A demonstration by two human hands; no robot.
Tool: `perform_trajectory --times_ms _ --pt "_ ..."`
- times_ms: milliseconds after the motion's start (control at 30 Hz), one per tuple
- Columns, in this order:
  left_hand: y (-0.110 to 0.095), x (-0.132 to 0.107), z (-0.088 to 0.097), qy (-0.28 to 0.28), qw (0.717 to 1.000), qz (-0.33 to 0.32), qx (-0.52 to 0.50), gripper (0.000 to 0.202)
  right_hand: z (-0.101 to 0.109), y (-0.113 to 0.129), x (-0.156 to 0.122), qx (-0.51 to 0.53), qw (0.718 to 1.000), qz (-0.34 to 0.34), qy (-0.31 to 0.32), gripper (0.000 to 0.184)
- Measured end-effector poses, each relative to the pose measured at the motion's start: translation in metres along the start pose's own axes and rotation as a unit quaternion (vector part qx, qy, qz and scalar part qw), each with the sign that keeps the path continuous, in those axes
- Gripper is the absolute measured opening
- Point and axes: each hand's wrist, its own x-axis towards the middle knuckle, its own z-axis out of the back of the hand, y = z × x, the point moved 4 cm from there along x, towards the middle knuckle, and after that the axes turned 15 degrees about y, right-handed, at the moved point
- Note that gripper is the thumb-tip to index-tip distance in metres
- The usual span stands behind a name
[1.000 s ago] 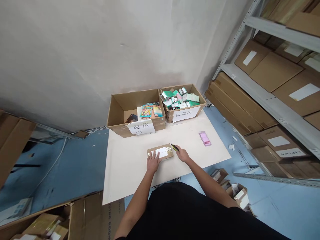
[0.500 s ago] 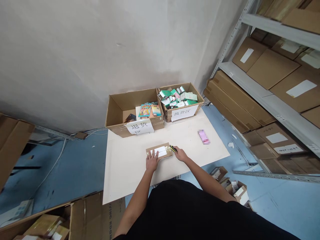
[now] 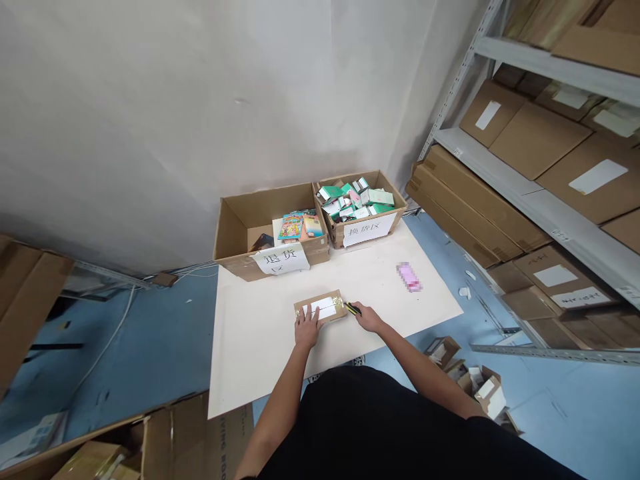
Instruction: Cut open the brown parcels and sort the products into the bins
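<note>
A small cardboard box [image 3: 303,309] with a white label and shiny clear tape at its right end lies on the white table [image 3: 250,347]. My left hand [image 3: 307,328] rests on the box's near left part, fingers spread over the label. My right hand [image 3: 369,318] is closed around a yellow-and-black utility knife [image 3: 353,309]. The knife's tip points left at the taped right end of the box. Whether the blade touches the tape is too small to tell.
Behind, an open carton [image 3: 235,267] holds books, and a second carton [image 3: 337,236] holds green-and-white small boxes. A blurred pink item [image 3: 409,277] lies on the table's right. Shelves [image 3: 515,163] with cartons stand at right. Open cartons [image 3: 175,433] sit on the floor.
The knife in my right hand has moved from the box's far right corner down along its right end, and now lies at a flatter angle. My left hand stays on the box.
</note>
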Motion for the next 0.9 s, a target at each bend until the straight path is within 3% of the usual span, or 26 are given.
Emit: perform_trajectory --times_ms 67,167,267,400,467,567,633,767,900 --pt "0.000 -0.001 0.004 0.000 1.000 0.001 -0.002 0.062 0.000 -0.004 -0.003 0.012 1.000 -0.002 -0.013 0.050" --pt "0.003 0.005 0.018 0.007 1.000 0.006 -0.012 0.064 -0.006 -0.015 -0.003 0.076 0.992 -0.040 -0.096 0.054" --pt "0.007 0.016 0.041 -0.013 1.000 0.014 -0.020 0.065 -0.031 -0.023 0.009 0.147 0.969 -0.092 -0.174 0.065" --pt "0.011 0.028 0.059 0.016 0.999 0.020 -0.021 0.066 -0.076 -0.019 0.039 0.202 0.958 -0.137 -0.150 0.093" --pt "0.013 0.026 0.057 0.013 0.999 0.039 -0.028 0.065 -0.082 -0.012 0.055 0.209 0.957 -0.145 -0.141 0.096" --pt "0.016 0.012 0.043 -0.015 0.991 0.122 -0.052 0.069 -0.063 0.008 0.082 0.213 0.952 -0.156 -0.153 0.095" --pt "0.015 0.000 0.028 0.007 0.984 0.154 -0.085 0.071 -0.039 0.028 0.103 0.214 0.950 -0.171 -0.150 0.097" --pt "0.001 -0.018 0.009 0.045 0.987 0.096 -0.117 0.057 0.009 0.072 0.139 0.149 0.970 -0.154 -0.113 0.090" --pt "-0.005 -0.010 0.024 0.020 0.997 0.060 -0.041 0.071 0.027 0.079 0.126 0.099 0.982 -0.099 -0.126 0.083"
